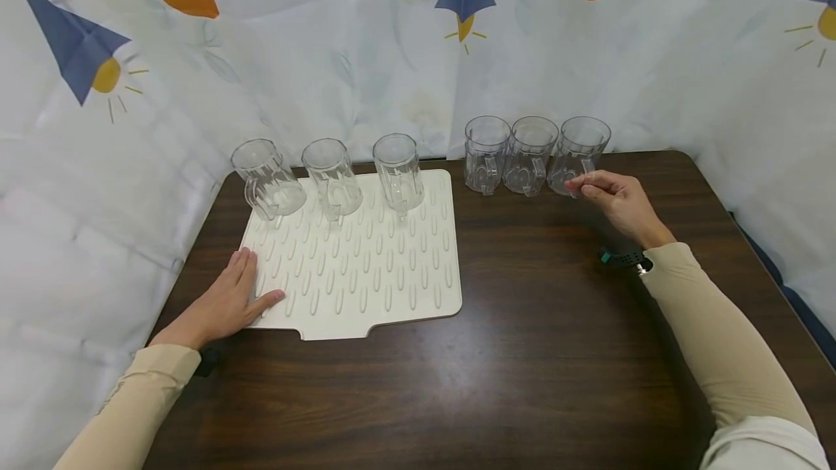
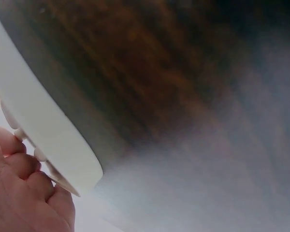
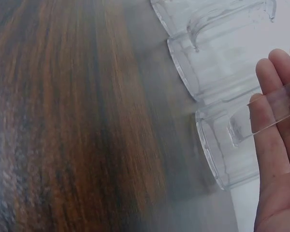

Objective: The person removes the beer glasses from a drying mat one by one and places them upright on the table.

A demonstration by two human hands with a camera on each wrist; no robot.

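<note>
My right hand [image 1: 617, 201] is at the rightmost clear mug [image 1: 578, 154] of a row of three at the back of the table. Its thumb and fingers hold that mug's handle [image 3: 266, 118], with fingers showing through the clear plastic-like strip in the right wrist view. My left hand [image 1: 225, 299] rests on the left edge of a white ridged drying board [image 1: 418, 274], fingers straight and thumb spread over the ridges. In the left wrist view, its fingers [image 2: 26, 164] lie along the board's edge [image 2: 53, 130].
Three more clear handled mugs, left [image 1: 271, 180], middle [image 1: 333, 180] and right [image 1: 398, 172], stand along the board's back. Close beside the held mug are two others, one central [image 1: 530, 154] and one farther left [image 1: 486, 154]. A white patterned sheet [image 1: 392, 56] hangs behind the dark wood table [image 1: 522, 354].
</note>
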